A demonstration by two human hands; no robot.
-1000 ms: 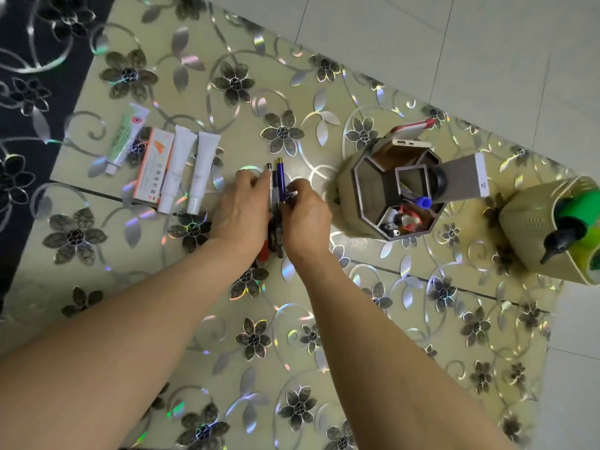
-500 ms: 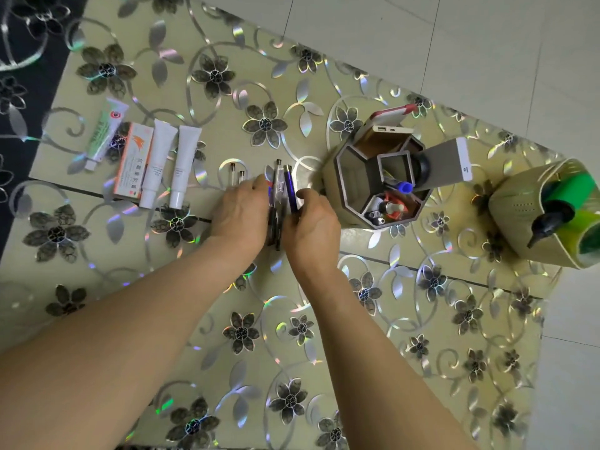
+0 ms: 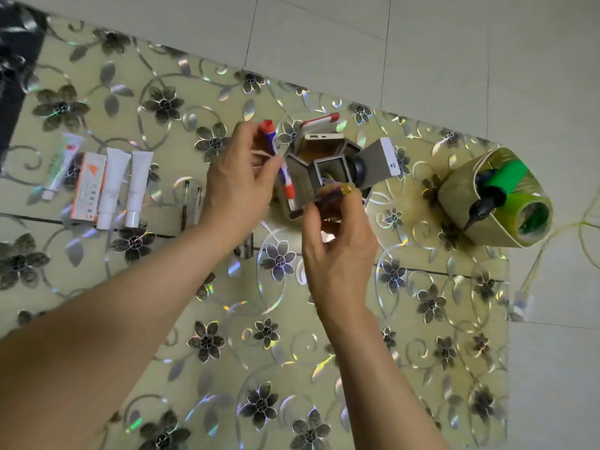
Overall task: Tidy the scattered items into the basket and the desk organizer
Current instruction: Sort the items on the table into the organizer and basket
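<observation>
My left hand (image 3: 238, 186) grips a pen (image 3: 281, 164) with red, white and blue parts, raised just left of the hexagonal desk organizer (image 3: 324, 167). My right hand (image 3: 337, 241) pinches a dark pen with a gold end (image 3: 328, 198), held level over the organizer's front compartment. Two thin dark pens (image 3: 191, 203) lie on the patterned table (image 3: 422, 319) left of my left hand. Further left lie two white tubes (image 3: 125, 186), an orange-and-white box (image 3: 89, 186) and a green-and-white tube (image 3: 60, 164). The beige basket (image 3: 454, 199) at the right holds green bottles.
A power bank (image 3: 321, 137) and a red-edged phone (image 3: 319, 120) stand in the organizer's back slots, and a grey box (image 3: 380, 160) leans against its right side. The table's far edge meets a tiled floor (image 3: 422, 43). A thin yellow cable (image 3: 552, 235) trails off right of the basket.
Both hands lifted off the table with pens and moved right toward the organizer. The hands parted, each holding its own pen. The view shifted.
</observation>
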